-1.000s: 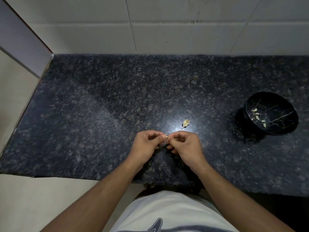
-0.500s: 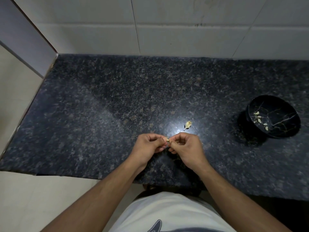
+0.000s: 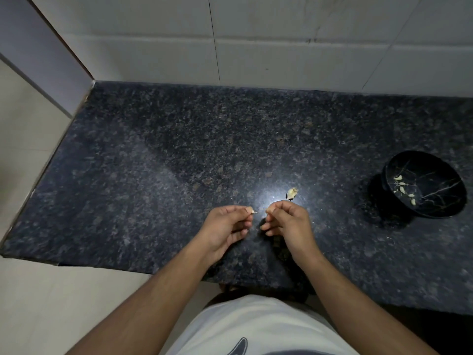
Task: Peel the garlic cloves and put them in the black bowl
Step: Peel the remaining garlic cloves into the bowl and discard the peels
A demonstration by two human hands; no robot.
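My left hand [image 3: 226,225] pinches a small pale piece [image 3: 254,212] between thumb and forefinger; I cannot tell whether it is a garlic clove or its skin. My right hand [image 3: 286,221] hovers just to its right with fingers curled and thumb against forefinger; what it pinches is hidden. A gap separates the two hands. A pale garlic piece [image 3: 291,193] lies on the dark granite counter [image 3: 153,188] just beyond my right hand. The black bowl [image 3: 423,184] stands at the right with several peeled cloves [image 3: 404,189] inside.
White wall tiles [image 3: 256,47] run along the back of the counter. The counter ends at the left beside a pale floor [image 3: 25,149]. My torso in a white garment [image 3: 256,329] fills the bottom edge.
My hands were joined at the fingertips on one small piece; now they have pulled apart, the left holding a pale bit. The camera tilted slightly.
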